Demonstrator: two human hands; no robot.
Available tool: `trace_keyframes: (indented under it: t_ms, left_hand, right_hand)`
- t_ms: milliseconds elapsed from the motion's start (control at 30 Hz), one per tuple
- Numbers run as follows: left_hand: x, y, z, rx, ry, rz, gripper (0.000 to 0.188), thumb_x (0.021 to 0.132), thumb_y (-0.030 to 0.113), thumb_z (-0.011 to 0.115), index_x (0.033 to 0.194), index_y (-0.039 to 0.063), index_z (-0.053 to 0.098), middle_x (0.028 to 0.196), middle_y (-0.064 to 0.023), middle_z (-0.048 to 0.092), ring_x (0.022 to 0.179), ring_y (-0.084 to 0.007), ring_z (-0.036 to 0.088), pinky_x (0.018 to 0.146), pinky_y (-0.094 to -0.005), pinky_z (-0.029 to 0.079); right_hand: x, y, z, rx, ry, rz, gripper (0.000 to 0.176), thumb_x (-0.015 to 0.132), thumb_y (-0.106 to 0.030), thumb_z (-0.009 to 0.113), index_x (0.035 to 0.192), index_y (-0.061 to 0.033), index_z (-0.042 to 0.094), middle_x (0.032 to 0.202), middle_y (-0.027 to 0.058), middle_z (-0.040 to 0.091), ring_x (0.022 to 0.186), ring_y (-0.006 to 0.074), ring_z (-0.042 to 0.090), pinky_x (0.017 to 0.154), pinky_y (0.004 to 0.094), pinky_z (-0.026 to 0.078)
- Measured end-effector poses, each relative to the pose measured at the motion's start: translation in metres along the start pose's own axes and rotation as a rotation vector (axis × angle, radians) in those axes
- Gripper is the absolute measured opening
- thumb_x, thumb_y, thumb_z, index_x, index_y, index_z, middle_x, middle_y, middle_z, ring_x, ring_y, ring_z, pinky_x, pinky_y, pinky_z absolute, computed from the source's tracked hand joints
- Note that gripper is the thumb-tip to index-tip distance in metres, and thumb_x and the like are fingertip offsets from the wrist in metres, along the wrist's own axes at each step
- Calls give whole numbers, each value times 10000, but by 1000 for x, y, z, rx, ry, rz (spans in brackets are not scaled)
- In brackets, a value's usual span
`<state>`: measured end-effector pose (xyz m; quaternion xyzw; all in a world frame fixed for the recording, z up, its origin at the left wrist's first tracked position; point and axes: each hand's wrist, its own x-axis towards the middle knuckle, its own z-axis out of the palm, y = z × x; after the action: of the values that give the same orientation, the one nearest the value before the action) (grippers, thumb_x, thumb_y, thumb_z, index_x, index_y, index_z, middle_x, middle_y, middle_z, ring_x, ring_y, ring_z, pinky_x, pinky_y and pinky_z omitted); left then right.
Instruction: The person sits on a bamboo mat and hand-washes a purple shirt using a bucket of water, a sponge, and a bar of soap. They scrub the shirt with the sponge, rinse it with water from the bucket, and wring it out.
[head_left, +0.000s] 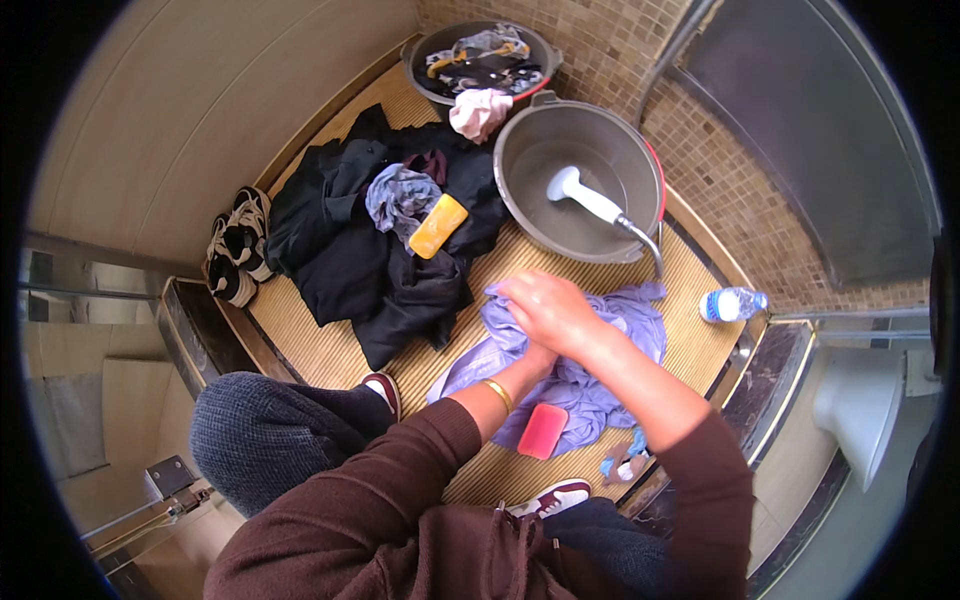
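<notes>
A wet lavender garment lies bunched on the ribbed mat before me. My right hand is curled at its upper left part, with a bit of the cloth showing by the fingertips. Below it, my left hand, on the arm with a gold bracelet, is mostly covered by the right hand, so its fingers are hidden. A pink-red bar or block rests on the garment's lower edge. Beyond my hands a grey basin holds a white shower head and some water.
Black clothes are heaped at the left, with a yellow soap bar and a grey-blue cloth on top. Behind stands a second basin of clothes. Sneakers, a plastic bottle and small cloths lie near the mat's edges.
</notes>
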<state>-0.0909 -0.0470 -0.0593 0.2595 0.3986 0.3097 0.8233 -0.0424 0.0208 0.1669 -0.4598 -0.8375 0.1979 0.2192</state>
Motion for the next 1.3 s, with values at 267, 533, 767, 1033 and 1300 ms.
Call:
trace_keyframes:
  t_ms: [267,533,767,1033,1300]
  left_hand:
    - [-14,51,-14,30,-134,-173,456,928,248,654,1292,3,531,1311,-125,577,1168,-227,559,983,-383,464]
    - [-28,86,6,134,-74,-333,421,932,282,662,1246,28,542,1193,-92,610,1078,-203,568,942,-371,469]
    - [9,6,-2,281,-210,-88,198,896,274,688,946,88,645,987,-23,628,909,-124,555,834,-305,459]
    - [-2,23,68,-888,-251,-614,308,1025,248,477,1256,57,544,1176,-78,612,1125,-218,578,1026,-381,453]
    - [-24,52,113,-798,-172,-701,521,1008,481,422,1368,111,495,1348,-88,560,1249,-258,515,1101,-424,371]
  right_hand:
    - [112,38,87,-253,159,-125,403,828,-99,560,1230,-96,593,1285,100,586,1272,291,504,887,406,487]
    - [133,36,102,-454,225,-211,258,832,-189,550,1062,-98,624,854,43,572,886,222,563,937,447,412]
    - [6,11,81,-113,362,357,722,674,-169,650,1368,-58,486,847,122,509,768,317,552,712,433,466]
    - [-130,51,45,-361,260,996,543,908,-211,587,1418,-88,450,995,180,574,916,367,548,845,479,442]
    - [-135,60,31,-270,362,1388,552,926,-241,581,1422,-63,419,1268,222,565,1142,391,526,978,463,417]
